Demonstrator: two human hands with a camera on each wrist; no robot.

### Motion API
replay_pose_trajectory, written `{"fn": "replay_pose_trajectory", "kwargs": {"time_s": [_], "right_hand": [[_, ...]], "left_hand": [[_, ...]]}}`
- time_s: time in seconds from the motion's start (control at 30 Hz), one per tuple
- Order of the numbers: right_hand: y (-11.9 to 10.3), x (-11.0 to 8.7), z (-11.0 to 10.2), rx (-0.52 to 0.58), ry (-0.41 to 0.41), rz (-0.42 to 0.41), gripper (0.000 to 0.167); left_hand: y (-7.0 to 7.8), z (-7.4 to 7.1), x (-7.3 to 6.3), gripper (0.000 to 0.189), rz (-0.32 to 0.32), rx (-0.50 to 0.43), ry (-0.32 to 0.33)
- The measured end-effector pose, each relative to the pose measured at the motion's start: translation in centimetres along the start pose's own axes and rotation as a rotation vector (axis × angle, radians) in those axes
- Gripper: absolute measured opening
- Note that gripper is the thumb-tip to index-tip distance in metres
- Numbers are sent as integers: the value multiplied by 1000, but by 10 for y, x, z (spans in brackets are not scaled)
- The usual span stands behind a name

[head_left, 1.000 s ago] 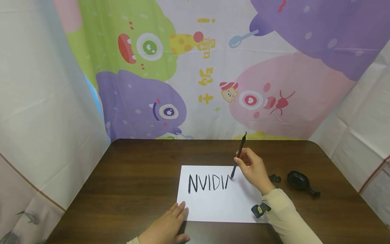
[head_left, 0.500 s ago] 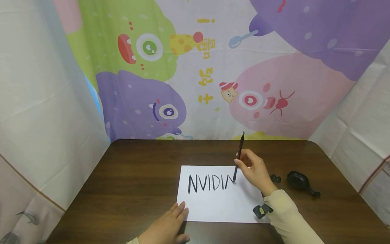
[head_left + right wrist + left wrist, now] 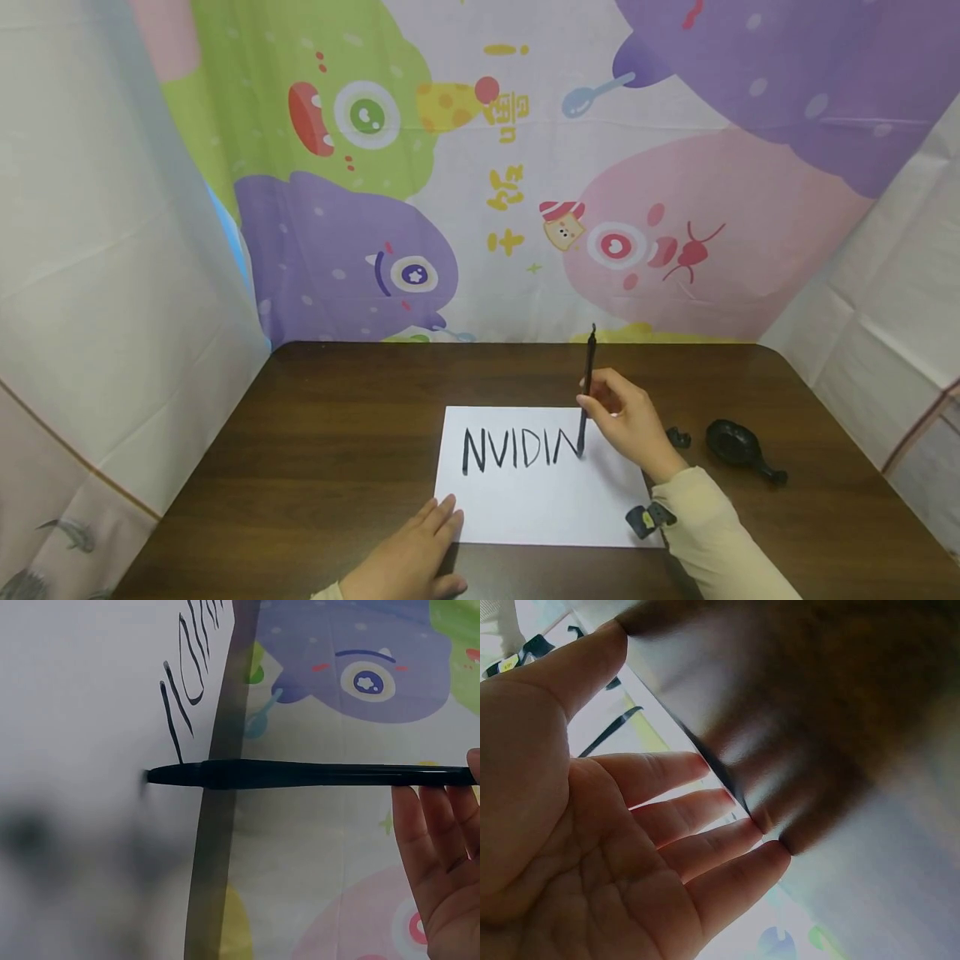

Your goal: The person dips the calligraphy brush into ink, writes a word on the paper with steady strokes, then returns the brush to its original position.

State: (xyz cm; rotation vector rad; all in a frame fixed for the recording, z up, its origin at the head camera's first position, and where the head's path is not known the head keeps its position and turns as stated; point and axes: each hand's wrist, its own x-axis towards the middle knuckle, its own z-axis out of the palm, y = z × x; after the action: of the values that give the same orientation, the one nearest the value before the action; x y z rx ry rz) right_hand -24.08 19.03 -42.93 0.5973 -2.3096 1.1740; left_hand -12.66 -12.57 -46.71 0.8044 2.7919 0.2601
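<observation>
My right hand (image 3: 626, 419) pinches a black writing brush (image 3: 589, 367) between thumb and fingers, well up its handle. Nearly upright, the brush has its tip on a white sheet of paper (image 3: 525, 512), at the lower end of a stroke. Black letters (image 3: 498, 451) reading "NVIDI" and slanted strokes after them run across the paper's upper part. In the right wrist view the brush (image 3: 300, 775) lies across the picture, its dark tip touching the sheet. With fingers extended, my left hand (image 3: 408, 552) rests at the sheet's lower left edge; the left wrist view shows its palm (image 3: 615, 855).
On the brown wooden table (image 3: 315, 450), to the right of the sheet, lies a black gourd-shaped dish (image 3: 733, 443). A small black object (image 3: 678, 437) sits beside it, close behind my right forearm. A cartoon-printed cloth (image 3: 517, 300) hangs at the table's far edge.
The brush tip has moved down and slightly right, lengthening the newest slanted stroke. The brush has become more upright, its top swinging left. My left hand has stayed in place.
</observation>
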Motion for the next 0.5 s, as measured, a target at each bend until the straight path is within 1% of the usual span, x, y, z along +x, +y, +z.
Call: {"fn": "replay_pose_trajectory", "kwargs": {"time_s": [0.17,0.23,0.3,0.5], "right_hand": [[-23,1,-6,-4,-12,-8,18],[-28,1,-8,1,-18,-10,18],[-26,0,-8,0,-21,-13,18],[-3,-1,-4,-7,-26,-22,19]], "left_hand": [[0,0,-1,77,8,11,8],[0,0,-1,77,6,9,4],[0,0,-1,77,-1,5,-2],[1,-1,-1,77,-12,-4,-15]]}}
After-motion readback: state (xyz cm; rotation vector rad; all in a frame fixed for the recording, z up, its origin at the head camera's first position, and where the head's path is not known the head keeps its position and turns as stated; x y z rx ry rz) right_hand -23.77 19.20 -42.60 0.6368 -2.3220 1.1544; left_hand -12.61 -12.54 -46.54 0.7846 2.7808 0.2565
